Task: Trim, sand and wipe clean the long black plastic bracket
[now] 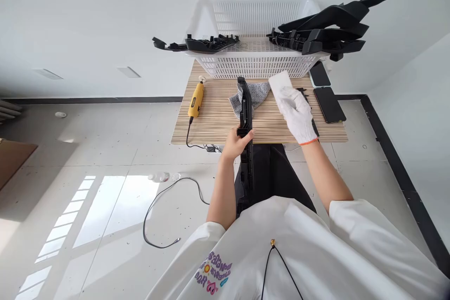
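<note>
My bare left hand [239, 143] is wrapped around a long black plastic trim piece [247, 108], which stretches from above the table back toward my lap. In a white knitted glove, my right hand [297, 111] grips a flat white rectangular block [280, 82], perhaps a sponge, over the table's right side. A dark slim object [314, 126], partly covered by that hand, lies beneath it; its kind is unclear. Behind the trim piece a crumpled grey cloth [260, 93] rests on the table.
A white plastic basket [253, 64] at the table's back holds black trim pieces [326, 33] jutting past its rim. On the wooden table [218, 124] are a yellow corded rotary tool [196, 99] and two phone-like devices [329, 104]. A cable [146, 222] lies on the floor.
</note>
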Available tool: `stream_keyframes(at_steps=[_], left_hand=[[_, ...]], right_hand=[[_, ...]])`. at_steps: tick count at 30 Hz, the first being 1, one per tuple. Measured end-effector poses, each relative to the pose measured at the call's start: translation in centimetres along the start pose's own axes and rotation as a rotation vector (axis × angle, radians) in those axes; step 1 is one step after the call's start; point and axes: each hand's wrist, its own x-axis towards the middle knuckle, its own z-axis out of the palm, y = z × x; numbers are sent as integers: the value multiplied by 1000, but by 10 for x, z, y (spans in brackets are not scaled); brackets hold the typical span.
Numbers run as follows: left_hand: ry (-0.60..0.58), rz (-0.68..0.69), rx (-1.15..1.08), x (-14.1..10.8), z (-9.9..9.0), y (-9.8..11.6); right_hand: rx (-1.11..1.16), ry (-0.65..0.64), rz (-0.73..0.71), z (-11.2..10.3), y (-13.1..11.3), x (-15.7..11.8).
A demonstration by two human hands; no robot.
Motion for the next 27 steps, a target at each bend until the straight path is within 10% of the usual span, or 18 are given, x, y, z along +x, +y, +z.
stream_keyframes(at_steps=[4,8,12,17,20,24,27], left_hand=[[6,29,29,0,0,1],[11,-10,20,1,0,1],[5,38,32,1,-1,-1],[-20,19,52,0,-1,-2],[-15,40,68,-1,0,-1],[-14,13,60,-1,1,1],[-13,22,66,0,1,0]], right_hand=[[60,-422,53,-3,-6,1],[35,-120,26,-7,-9,5],[22,-431,-29,-5,-11,5],[-14,-115,-37,-3,-7,3],[-44,-311,-115,-6,-6,0],[-79,-53,-68,-9,-7,-4],[-63,-291,-102,-8,-4,-6]])
